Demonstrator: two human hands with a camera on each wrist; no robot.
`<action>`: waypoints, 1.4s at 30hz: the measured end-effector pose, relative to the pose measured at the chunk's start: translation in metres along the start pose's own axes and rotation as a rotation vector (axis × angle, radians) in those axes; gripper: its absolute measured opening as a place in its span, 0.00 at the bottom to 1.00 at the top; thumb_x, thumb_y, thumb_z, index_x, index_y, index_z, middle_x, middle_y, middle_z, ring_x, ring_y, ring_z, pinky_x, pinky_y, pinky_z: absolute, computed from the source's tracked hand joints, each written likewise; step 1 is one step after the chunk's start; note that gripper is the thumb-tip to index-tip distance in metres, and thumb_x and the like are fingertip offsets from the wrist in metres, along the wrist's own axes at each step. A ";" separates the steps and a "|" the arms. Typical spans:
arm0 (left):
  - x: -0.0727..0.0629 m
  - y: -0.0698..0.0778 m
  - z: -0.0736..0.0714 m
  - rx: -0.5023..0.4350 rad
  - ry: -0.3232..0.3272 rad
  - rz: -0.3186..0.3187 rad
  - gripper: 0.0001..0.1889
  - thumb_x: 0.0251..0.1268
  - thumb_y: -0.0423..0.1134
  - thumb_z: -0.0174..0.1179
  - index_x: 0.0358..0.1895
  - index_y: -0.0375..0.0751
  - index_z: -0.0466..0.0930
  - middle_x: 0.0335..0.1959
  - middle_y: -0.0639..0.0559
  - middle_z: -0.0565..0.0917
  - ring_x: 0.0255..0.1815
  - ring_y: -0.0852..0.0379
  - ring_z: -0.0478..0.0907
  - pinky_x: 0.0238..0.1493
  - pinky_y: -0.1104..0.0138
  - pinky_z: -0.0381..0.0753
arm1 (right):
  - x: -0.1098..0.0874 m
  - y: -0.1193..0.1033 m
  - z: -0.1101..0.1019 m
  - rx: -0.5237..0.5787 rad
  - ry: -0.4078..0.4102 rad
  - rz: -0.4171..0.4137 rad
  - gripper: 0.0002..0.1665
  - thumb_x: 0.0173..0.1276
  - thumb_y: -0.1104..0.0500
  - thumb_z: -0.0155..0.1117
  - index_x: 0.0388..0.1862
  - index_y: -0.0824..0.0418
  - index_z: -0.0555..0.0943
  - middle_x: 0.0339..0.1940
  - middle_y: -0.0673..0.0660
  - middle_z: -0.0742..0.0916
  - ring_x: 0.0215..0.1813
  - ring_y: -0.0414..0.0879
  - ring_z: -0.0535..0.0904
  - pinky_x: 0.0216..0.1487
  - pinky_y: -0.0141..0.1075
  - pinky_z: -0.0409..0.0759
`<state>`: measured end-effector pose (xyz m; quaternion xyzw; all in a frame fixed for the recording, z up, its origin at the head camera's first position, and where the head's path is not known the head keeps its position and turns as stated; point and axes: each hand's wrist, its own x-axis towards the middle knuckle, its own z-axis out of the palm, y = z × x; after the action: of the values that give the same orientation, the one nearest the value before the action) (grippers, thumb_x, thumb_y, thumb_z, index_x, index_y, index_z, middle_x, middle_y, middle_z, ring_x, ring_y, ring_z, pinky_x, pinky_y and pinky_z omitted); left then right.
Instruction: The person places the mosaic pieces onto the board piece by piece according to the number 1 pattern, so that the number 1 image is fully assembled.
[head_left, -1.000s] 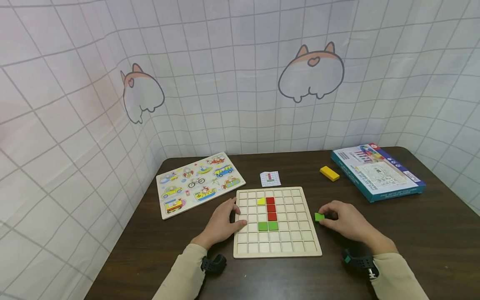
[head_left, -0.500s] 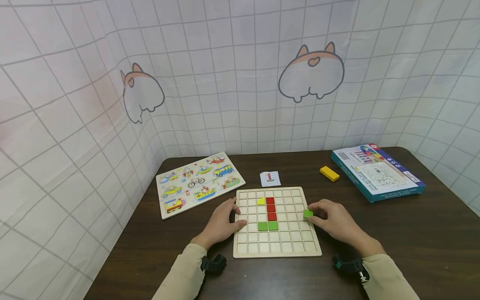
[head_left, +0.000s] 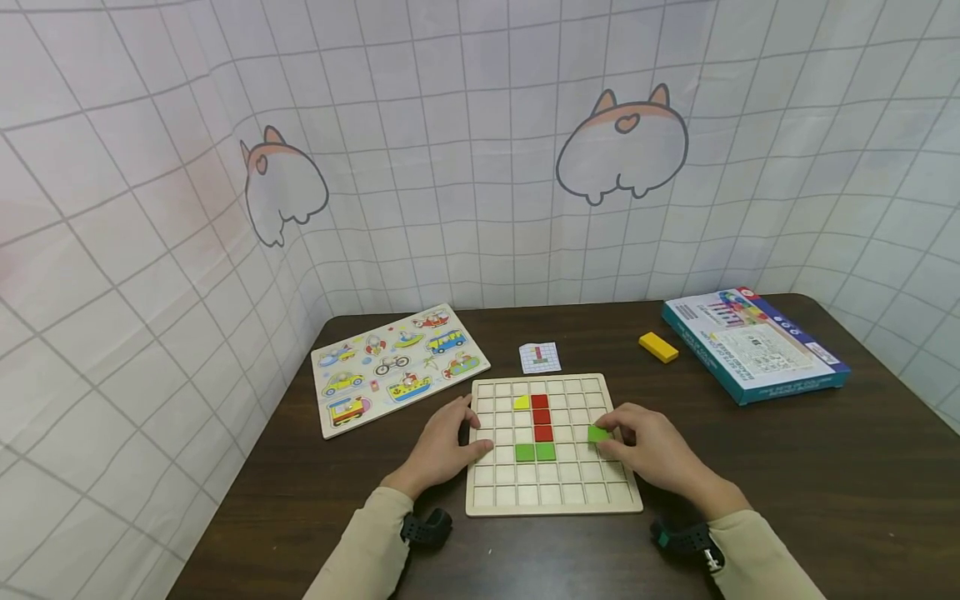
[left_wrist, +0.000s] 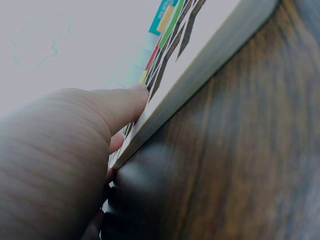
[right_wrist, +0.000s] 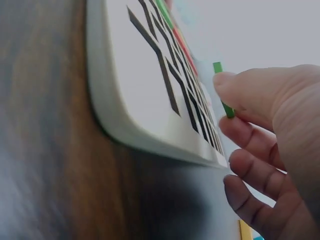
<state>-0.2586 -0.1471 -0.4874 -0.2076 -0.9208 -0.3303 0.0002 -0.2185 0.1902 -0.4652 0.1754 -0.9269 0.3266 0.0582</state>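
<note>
A pale wooden grid board point(head_left: 507, 497) lies on the dark table. My left hand point(head_left: 441, 446) holds its left edge, thumb on the top face and fingers along the side; the left wrist view shows the thumb point(left_wrist: 127, 106) over the rim. Between thumb and forefinger, my right hand point(head_left: 654, 450) pinches a green square tile point(head_left: 597, 434) above the board's right columns. The right wrist view shows that tile point(right_wrist: 217, 66) on edge, above the board's surface. Set in the grid are a yellow piece point(head_left: 522, 403), a column of red tiles point(head_left: 542, 417) and two green tiles point(head_left: 536, 452).
Behind the board lies a small pattern card point(head_left: 540, 358). A vehicle picture puzzle point(head_left: 390, 385) is at the left. At the back right are a yellow block point(head_left: 658, 347) and a teal-sided box point(head_left: 757, 343). A white gridded curtain point(head_left: 465, 208) hangs behind the table.
My right hand has carried the green tile leftward, from beside the board to over its right columns. My left hand and the pieces in the grid have stayed put.
</note>
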 end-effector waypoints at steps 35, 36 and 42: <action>0.001 0.001 0.000 -0.002 -0.007 -0.026 0.16 0.63 0.51 0.66 0.40 0.48 0.71 0.76 0.46 0.60 0.77 0.44 0.52 0.73 0.46 0.55 | 0.003 -0.025 0.033 0.016 -0.005 -0.046 0.13 0.61 0.56 0.73 0.45 0.50 0.85 0.41 0.42 0.83 0.36 0.39 0.73 0.38 0.33 0.74; 0.000 0.001 0.000 -0.001 -0.007 -0.024 0.15 0.63 0.51 0.66 0.40 0.48 0.71 0.76 0.46 0.60 0.77 0.44 0.52 0.73 0.46 0.55 | 0.004 -0.025 0.033 0.011 -0.003 -0.046 0.13 0.61 0.56 0.73 0.45 0.49 0.85 0.41 0.42 0.83 0.36 0.38 0.73 0.38 0.33 0.74; 0.001 0.000 0.000 0.009 -0.004 -0.017 0.15 0.63 0.51 0.66 0.40 0.49 0.71 0.75 0.46 0.61 0.77 0.46 0.53 0.73 0.47 0.55 | 0.005 -0.025 0.036 0.004 0.004 -0.031 0.13 0.60 0.56 0.74 0.44 0.48 0.85 0.40 0.41 0.82 0.34 0.39 0.71 0.35 0.32 0.71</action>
<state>-0.2590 -0.1466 -0.4874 -0.2002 -0.9240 -0.3259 -0.0035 -0.2136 0.1488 -0.4776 0.1893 -0.9234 0.3277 0.0648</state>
